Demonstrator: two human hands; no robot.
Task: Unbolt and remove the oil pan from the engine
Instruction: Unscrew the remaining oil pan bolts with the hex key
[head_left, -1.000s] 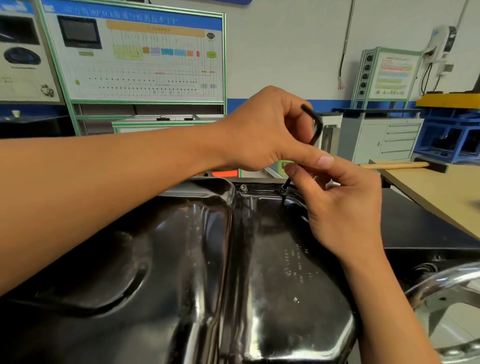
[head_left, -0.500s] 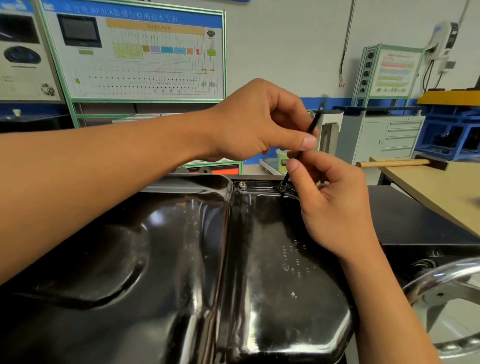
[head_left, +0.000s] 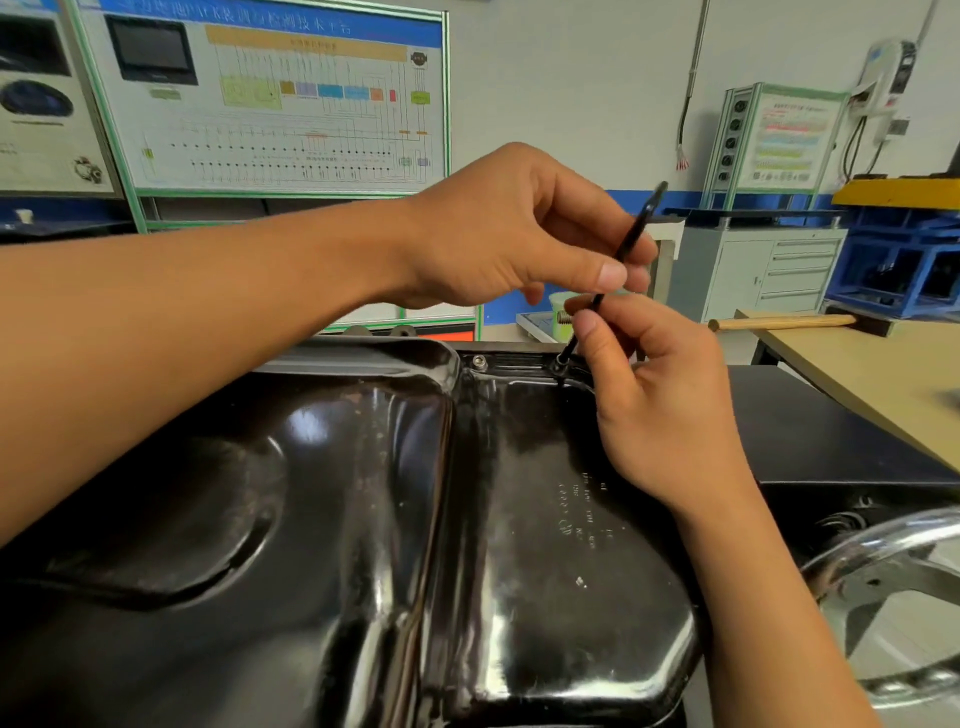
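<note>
The glossy black oil pan (head_left: 363, 519) fills the lower view, bottom side up. A thin black hex key (head_left: 631, 241) stands tilted, its tip set in a bolt (head_left: 561, 364) on the pan's far rim. My left hand (head_left: 519, 234) pinches the key's upper shaft between thumb and fingers. Lower down, my right hand (head_left: 660, 400) pinches the shaft just above the bolt. A second, silver bolt (head_left: 479, 360) sits in the rim to the left.
A wooden-handled tool (head_left: 779, 323) lies on a tan workbench (head_left: 883, 379) at right. A chrome ring (head_left: 893, 551) of the engine stand curves at lower right. Training boards (head_left: 260, 98) and a grey drawer cabinet (head_left: 769, 275) stand behind.
The key's bent top has swung round from pointing left to pointing up and right. My left hand regripped the shaft. My right hand stayed at the bolt.
</note>
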